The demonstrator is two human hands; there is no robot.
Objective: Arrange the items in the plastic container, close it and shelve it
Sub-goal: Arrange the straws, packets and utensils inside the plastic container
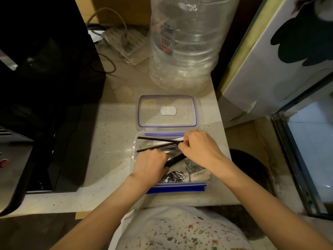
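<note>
Speckled stone counter point(111, 134); black appliance point(45, 87) left.

Overall light: dim and warm, yellowish.
Brightest patch: cool daylight showed at the right edge, behind a glass panel point(313, 150).
Shadows: the black appliance point(45, 87) on the left was almost lost in darkness.
Glare: soft highlights lay on the water bottle point(189, 42).
Distortion: wide-angle bending curved the frame edges.
Focus: centre fairly sharp, corners soft.

Clear container point(134, 154) with blue clips, black sticks point(156, 140), speckled beige counter point(111, 134), paint-splattered white shirt point(180, 231).
</note>
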